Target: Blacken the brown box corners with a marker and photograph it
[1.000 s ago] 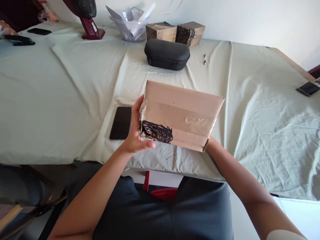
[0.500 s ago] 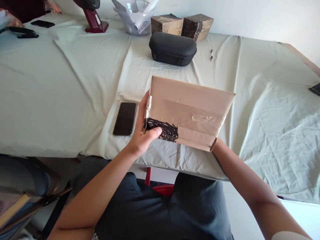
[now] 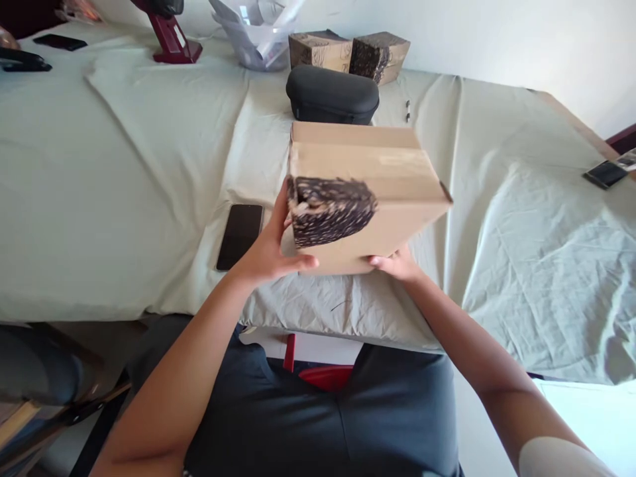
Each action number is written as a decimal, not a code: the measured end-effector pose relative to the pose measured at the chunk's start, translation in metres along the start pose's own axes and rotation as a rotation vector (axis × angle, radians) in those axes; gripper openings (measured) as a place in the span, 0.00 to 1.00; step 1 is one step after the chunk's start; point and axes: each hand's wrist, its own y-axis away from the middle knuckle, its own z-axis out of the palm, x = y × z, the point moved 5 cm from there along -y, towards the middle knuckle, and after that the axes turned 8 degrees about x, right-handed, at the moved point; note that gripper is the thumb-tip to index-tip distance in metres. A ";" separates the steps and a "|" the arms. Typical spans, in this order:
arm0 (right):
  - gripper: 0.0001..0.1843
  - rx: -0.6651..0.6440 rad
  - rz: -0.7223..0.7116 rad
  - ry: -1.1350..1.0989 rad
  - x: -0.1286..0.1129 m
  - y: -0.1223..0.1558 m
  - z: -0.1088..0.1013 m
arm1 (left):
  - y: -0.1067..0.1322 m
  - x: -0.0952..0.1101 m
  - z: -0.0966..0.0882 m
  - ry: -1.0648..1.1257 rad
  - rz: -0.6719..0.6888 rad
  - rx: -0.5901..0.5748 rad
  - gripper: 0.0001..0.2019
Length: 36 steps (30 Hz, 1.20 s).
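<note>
A brown cardboard box (image 3: 392, 222) is tilted between my hands above the cloth-covered table, its taped top and one long side facing me. Black scribble covers the box's left front corner, where the cardboard looks torn or worn. My left hand (image 3: 273, 248) grips the left side, its thumb stretched along the lower front and the other fingers partly hidden behind. From the lower right, my right hand (image 3: 397, 264) holds the bottom edge with its thumb in front and its fingers out of sight underneath. Just left of my left hand lies a smartphone (image 3: 240, 236).
Behind the box stands a black zippered case (image 3: 332, 94). Two smaller cardboard boxes (image 3: 318, 52) and a clear plastic basket (image 3: 263, 50) are by the wall. A dark red stand-like device (image 3: 173, 41) is at the back left, and a pen (image 3: 408, 111) lies at the right.
The box has turned, bringing its long side and more of the scribbled corner into view. My right hand has come from behind it to the lower front edge. The view has shifted slightly.
</note>
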 end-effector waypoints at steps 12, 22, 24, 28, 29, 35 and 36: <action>0.21 0.190 -0.007 0.876 0.018 -0.028 -0.046 | -0.009 -0.004 -0.015 0.097 -0.133 0.388 0.45; 0.20 0.020 0.197 1.047 0.003 -0.027 -0.036 | -0.008 -0.003 -0.015 0.098 -0.150 0.412 0.38; 0.19 -0.003 0.260 1.093 -0.001 -0.025 -0.036 | -0.008 -0.005 -0.016 0.097 -0.137 0.408 0.38; 0.18 -0.043 0.297 1.167 -0.001 -0.025 -0.035 | -0.008 -0.008 -0.018 0.075 -0.119 0.379 0.38; 0.19 -0.044 0.298 1.181 0.000 -0.025 -0.035 | -0.009 -0.009 -0.018 0.067 -0.107 0.366 0.39; 0.23 0.007 0.344 1.200 0.004 -0.025 -0.040 | -0.009 -0.010 -0.018 0.054 -0.079 0.337 0.39; 0.24 0.017 0.346 1.199 0.004 -0.025 -0.040 | -0.009 -0.009 -0.018 0.057 -0.092 0.345 0.39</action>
